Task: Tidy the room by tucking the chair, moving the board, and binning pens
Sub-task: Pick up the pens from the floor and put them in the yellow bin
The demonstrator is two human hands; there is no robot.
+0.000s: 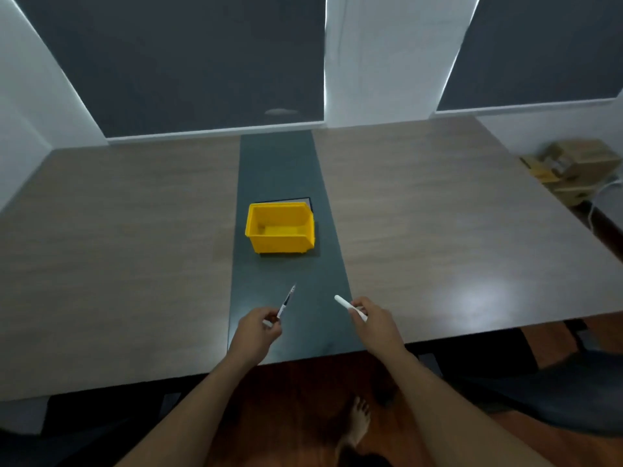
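Observation:
A yellow bin [280, 246] stands open-topped on the dark centre strip of the table, and nothing shows inside it. Over the strip's near end, my left hand [258, 332] pinches a thin pen [287, 301] whose tip points up toward the bin. My right hand [372, 320] grips a white marker [344, 304], its capped end angled up and left. Both hands are short of the bin, with a gap of bare strip between. A dark board [310, 203] lies flat under the bin's far side, only its far edge and right corner showing.
The wooden table [135, 247] spreads wide on both sides. Cardboard boxes [569, 166] sit on the floor at the far right. A dark chair seat [556, 385] shows at the lower right beside the table. My bare foot [359, 423] stands on the red-brown floor.

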